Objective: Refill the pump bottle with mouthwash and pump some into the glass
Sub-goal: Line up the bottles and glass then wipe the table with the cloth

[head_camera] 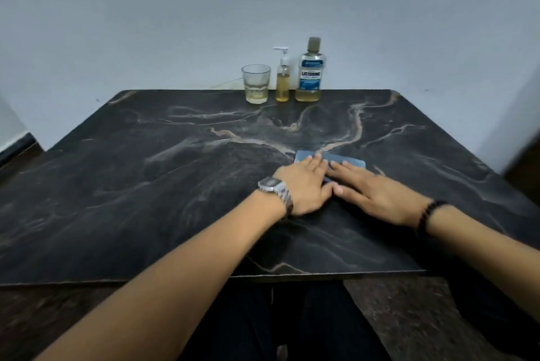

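Presently, head view: left hand (304,185) and right hand (371,188) lie flat, fingers straight, pressing a blue cloth (330,159) on the table (146,185). Glass (256,83), pump bottle (283,75) and mouthwash (311,71) stand in a row at the far edge.

Blue cloth (336,157) mostly hidden under left hand (306,185), right hand (371,189); mouthwash bottle (310,72) small print illegible.

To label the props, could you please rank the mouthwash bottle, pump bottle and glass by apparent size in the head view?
1. Mouthwash bottle, tallest and broad.
2. Pump bottle and glass: unsure; the pump bottle is taller, the glass wider.
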